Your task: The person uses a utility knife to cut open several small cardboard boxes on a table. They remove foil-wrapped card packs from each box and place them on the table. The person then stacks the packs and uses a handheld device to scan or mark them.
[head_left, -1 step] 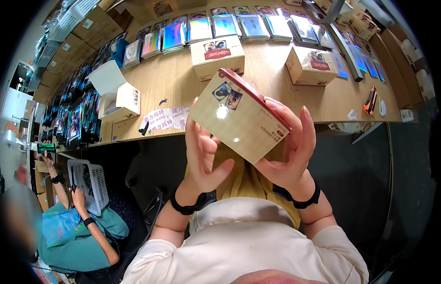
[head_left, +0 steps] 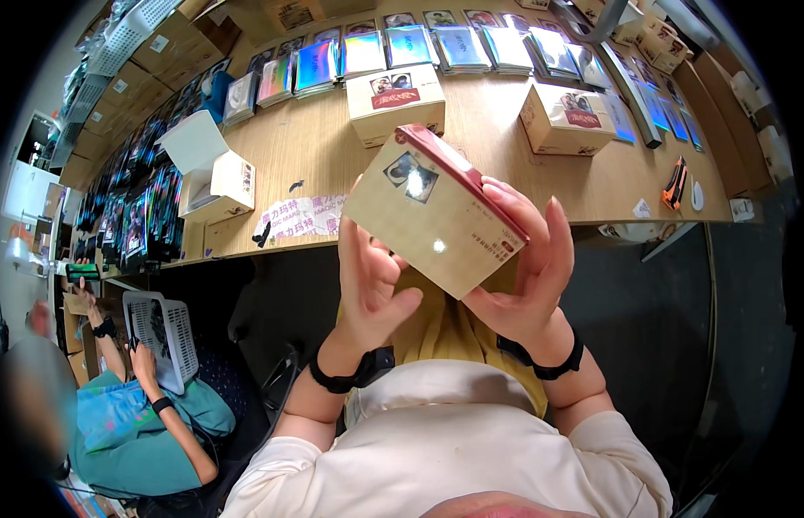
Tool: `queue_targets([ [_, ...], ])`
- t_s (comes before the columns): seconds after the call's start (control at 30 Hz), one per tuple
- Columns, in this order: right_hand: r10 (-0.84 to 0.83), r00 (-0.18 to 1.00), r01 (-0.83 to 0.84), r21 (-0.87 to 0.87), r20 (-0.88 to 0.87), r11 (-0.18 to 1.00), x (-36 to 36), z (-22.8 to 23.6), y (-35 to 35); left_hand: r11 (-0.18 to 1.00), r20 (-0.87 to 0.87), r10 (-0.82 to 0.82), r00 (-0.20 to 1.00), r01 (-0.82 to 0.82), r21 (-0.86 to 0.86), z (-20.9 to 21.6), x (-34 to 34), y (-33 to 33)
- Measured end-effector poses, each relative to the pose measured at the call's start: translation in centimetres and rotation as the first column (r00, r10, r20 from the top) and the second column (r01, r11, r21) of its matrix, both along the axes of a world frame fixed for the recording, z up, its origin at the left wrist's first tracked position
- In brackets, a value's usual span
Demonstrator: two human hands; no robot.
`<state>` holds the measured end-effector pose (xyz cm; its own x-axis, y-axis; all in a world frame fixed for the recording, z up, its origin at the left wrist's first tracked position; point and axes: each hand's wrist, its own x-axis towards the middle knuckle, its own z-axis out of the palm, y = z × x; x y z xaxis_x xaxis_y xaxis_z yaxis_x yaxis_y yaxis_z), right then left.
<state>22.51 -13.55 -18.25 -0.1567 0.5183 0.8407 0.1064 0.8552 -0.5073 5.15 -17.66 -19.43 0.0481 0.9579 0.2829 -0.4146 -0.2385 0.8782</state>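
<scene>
Between my hands, above the table's front edge, is a cream cardboard box (head_left: 436, 220) with a red top edge and a small picture on its face. It is tilted, its red edge sloping down to the right. My right hand (head_left: 531, 259) grips the right end, thumb at the lower corner and fingers along the red edge. At the left end, my left hand (head_left: 372, 285) supports it with fingers partly hidden behind the box and the thumb stretched away from it. Two similar closed boxes stand beyond: one box (head_left: 398, 104) straight ahead, another box (head_left: 568, 119) to the right.
An open box (head_left: 214, 177) stands on the left of the wooden table (head_left: 298, 160). Stacks of shiny packs (head_left: 363, 53) line the back. An orange cutter (head_left: 676, 183) lies at right. Dark packs (head_left: 143, 220) pile up at left, where a co-worker (head_left: 143, 423) sits beside a white basket (head_left: 164, 341).
The box has tipped slightly in my hands, so more of its red edge shows and the glare on its face has shifted. Both hands keep nearly the same place.
</scene>
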Motion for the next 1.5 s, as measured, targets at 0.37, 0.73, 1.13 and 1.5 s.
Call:
queue_targets([
  [0.37,-0.094,0.969,0.128,-0.141,0.228,0.982,0.4,-0.1,-0.4,0.893,-0.343,0.433,0.833,-0.346,0.287,2.2,-1.2,2.1],
  [0.73,0.304,0.676,-0.730,-0.553,-0.672,0.401,-0.6,1.5,-1.3,0.600,-0.555,0.796,0.241,-0.202,0.774,1.9,-0.1,0.7],
  [1.13,0.259,0.780,-0.624,-0.674,-0.570,0.397,1.2,2.4,0.2,0.835,-0.286,0.459,0.841,-0.297,0.464,0.9,0.7,0.4],
  [1.5,0.413,0.901,-0.408,-0.578,-0.131,0.707,1.8,2.3,0.7,0.991,-0.371,0.113,0.922,-0.077,0.111,2.4,-1.3,0.8],
])
